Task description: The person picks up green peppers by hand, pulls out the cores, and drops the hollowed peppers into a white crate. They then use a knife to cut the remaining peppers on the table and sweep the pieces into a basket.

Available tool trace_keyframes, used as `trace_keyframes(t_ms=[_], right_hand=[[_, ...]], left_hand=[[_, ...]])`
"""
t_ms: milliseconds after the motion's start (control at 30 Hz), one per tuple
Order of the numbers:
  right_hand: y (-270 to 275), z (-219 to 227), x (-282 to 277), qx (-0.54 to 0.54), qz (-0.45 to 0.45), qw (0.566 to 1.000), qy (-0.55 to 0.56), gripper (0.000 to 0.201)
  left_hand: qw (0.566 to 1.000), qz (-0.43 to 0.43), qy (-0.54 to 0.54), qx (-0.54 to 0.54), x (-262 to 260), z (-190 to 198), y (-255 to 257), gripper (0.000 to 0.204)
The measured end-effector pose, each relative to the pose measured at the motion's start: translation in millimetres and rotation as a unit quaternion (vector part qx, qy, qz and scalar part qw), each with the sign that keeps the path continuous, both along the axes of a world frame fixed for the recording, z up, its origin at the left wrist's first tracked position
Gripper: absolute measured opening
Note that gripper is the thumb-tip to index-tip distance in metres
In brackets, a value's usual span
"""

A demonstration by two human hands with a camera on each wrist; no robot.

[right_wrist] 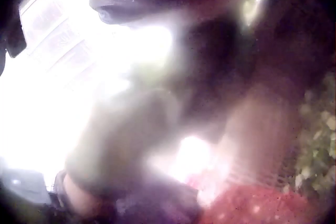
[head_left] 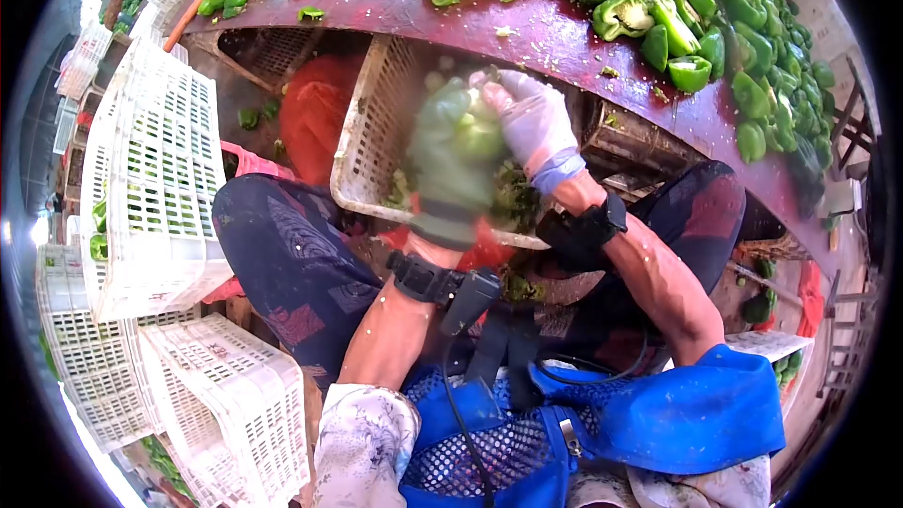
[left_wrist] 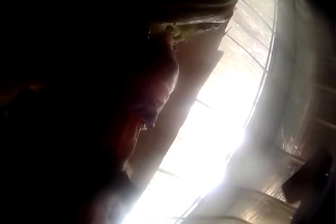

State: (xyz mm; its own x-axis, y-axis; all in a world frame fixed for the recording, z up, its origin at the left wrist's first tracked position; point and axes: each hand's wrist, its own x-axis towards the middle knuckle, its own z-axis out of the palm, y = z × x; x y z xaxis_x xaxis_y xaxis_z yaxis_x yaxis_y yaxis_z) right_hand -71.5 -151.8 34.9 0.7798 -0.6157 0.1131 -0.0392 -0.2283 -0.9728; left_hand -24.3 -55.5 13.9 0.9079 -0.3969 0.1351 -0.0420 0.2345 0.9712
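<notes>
My left hand (head_left: 450, 165), in a green glove and blurred, holds a pale green bell pepper (head_left: 478, 134) in front of my lap. The right hand (head_left: 538, 122) wears a thin whitish-purple glove. Its curled fingers grip the pepper's upper side, partly covering it. Below both hands stands a dirty white plastic crate (head_left: 374, 127) with green scraps (head_left: 515, 196) inside. The left wrist view is mostly dark. Blur and glare fill the right wrist view, where a red patch (right_wrist: 257, 205) shows at the bottom.
Ahead, a dark red tabletop (head_left: 376, 5) bears a heap of green peppers (head_left: 752, 66), some cut open. White crates (head_left: 155, 179) are stacked at my left. A red bag (head_left: 323, 113) lies beside the scrap crate. My knees (head_left: 282, 263) flank the crate.
</notes>
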Motion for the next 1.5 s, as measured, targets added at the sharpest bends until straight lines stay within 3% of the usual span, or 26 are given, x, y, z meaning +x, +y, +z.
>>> trace_keyframes(t_ms=[67, 100, 133, 200, 267, 333, 400, 433, 467, 500, 533, 600, 633, 733, 800, 833, 900, 967, 1033, 1100, 1200, 1233, 1333, 1367, 1433, 1500], right_hand=[[-5.3, -7.1, 6.1, 0.099, 0.013, 0.994, -0.046, 0.022], [-15.4, -5.7, 7.1, -0.042, 0.024, 0.998, -0.039, 0.025], [-26.7, -3.4, 4.6, 0.079, 0.035, 0.995, -0.048, 0.026], [-39.1, 29.7, -0.7, 0.325, 0.016, 0.943, -0.074, 0.029], [-52.2, 36.3, -5.9, 0.123, -0.009, 0.981, -0.153, 0.026], [-59.3, 23.9, -8.4, -0.153, 0.039, 0.977, -0.143, 0.032], [-46.6, 35.9, -15.3, -0.384, 0.05, 0.921, -0.035, 0.047], [-36.6, 45.8, -20.3, -0.35, 0.11, 0.93, -0.019, 0.033], [-27.3, 55.6, -21.2, -0.313, 0.17, 0.934, -0.002, 0.023], [-26.1, 46.1, -17.9, -0.35, 0.231, 0.906, -0.061, 0.026], [-18.1, 36.6, -17.1, -0.389, 0.198, 0.897, -0.072, 0.023], [-12.5, 35.8, -23.2, -0.398, 0.202, 0.894, 0.046, 0.022], [-13.0, 36.1, -25.4, -0.367, 0.243, 0.896, 0.062, 0.022], [-17.1, 33.7, -25.8, -0.297, 0.314, 0.893, 0.124, 0.026], [-20.1, 30.7, -23.7, -0.258, 0.34, 0.888, 0.169, 0.029], [-19.4, 26.8, -24.4, -0.256, 0.335, 0.894, 0.152, 0.03], [-15.7, 20.2, -28.1, -0.25, 0.324, 0.904, 0.12, 0.031], [-12.3, 19.9, -32.2, -0.211, 0.319, 0.911, 0.151, 0.032], [-8.5, 22.3, -36.1, -0.197, 0.308, 0.918, 0.153, 0.033], [-7.2, 19.7, -40.9, -0.184, 0.31, 0.917, 0.171, 0.032], [-9.0, 13.4, -46.3, -0.22, 0.335, 0.897, 0.185, 0.032], [-9.3, 11.8, -47.8, -0.24, 0.346, 0.887, 0.188, 0.032], [-4.1, 26.8, -49.6, -0.166, 0.347, 0.885, 0.261, 0.034], [1.9, 35.5, -52.0, -0.059, 0.321, 0.903, 0.28, 0.034], [6.9, 23.7, -53.2, -0.12, 0.278, 0.93, 0.209, 0.032], [12.6, 11.1, -51.8, -0.14, 0.254, 0.949, 0.126, 0.029]], left_hand=[[0.999, 0.028, -0.027, 0.011, 0.4, 3.0, -0.9, 0.03], [0.999, 0.023, 0.0, -0.036, 5.7, 2.9, 0.4, 0.026], [0.987, -0.03, 0.096, -0.124, 9.1, 4.2, 3.8, 0.026], [0.901, -0.091, 0.307, -0.291, 14.2, 14.6, 10.6, 0.026], [0.829, -0.138, 0.419, -0.344, 22.1, 22.4, 19.8, 0.03], [0.856, -0.111, 0.382, -0.331, 21.5, 19.8, 17.9, 0.035], [0.882, -0.1, 0.342, -0.31, 19.9, 23.3, 16.8, 0.034], [0.871, -0.118, 0.343, -0.332, 20.4, 23.1, 18.4, 0.028], [0.922, -0.131, 0.236, -0.279, 19.6, 20.9, 19.4, 0.032], [0.957, -0.143, 0.125, -0.22, 18.2, 18.8, 20.9, 0.036], [0.973, -0.144, 0.054, -0.171, 18.3, 17.9, 21.2, 0.035], [0.985, -0.127, -0.09, -0.075, 18.1, 17.3, 21.6, 0.035], [0.973, -0.106, -0.203, -0.019, 21.8, 14.3, 20.4, 0.034], [0.98, -0.131, -0.145, 0.036, 13.5, 16.3, 22.2, 0.029], [0.984, -0.174, 0.038, 0.018, 8.8, 21.7, 23.8, 0.029], [0.983, -0.18, 0.036, 0.02, 8.8, 20.4, 24.2, 0.03], [0.98, -0.164, -0.086, 0.07, 9.0, 17.7, 26.1, 0.028], [0.978, -0.158, -0.115, 0.072, 9.8, 4.4, 25.6, 0.03], [0.983, -0.173, -0.042, 0.046, 11.4, -11.8, 25.8, 0.035], [0.975, -0.205, 0.056, 0.059, 3.3, -2.7, 33.8, 0.041], [0.975, -0.196, 0.055, 0.085, -5.9, -17.2, 41.3, 0.044], [0.974, -0.209, -0.02, 0.088, -0.9, -22.6, 42.7, 0.044], [0.965, -0.211, -0.119, 0.103, -2.0, -13.7, 39.2, 0.039], [0.934, -0.205, -0.253, 0.149, 4.7, -10.7, 41.6, 0.037], [0.898, -0.2, -0.345, 0.186, 9.1, -7.7, 41.3, 0.035], [0.917, -0.216, -0.285, 0.176, 8.1, -3.4, 41.7, 0.032]])
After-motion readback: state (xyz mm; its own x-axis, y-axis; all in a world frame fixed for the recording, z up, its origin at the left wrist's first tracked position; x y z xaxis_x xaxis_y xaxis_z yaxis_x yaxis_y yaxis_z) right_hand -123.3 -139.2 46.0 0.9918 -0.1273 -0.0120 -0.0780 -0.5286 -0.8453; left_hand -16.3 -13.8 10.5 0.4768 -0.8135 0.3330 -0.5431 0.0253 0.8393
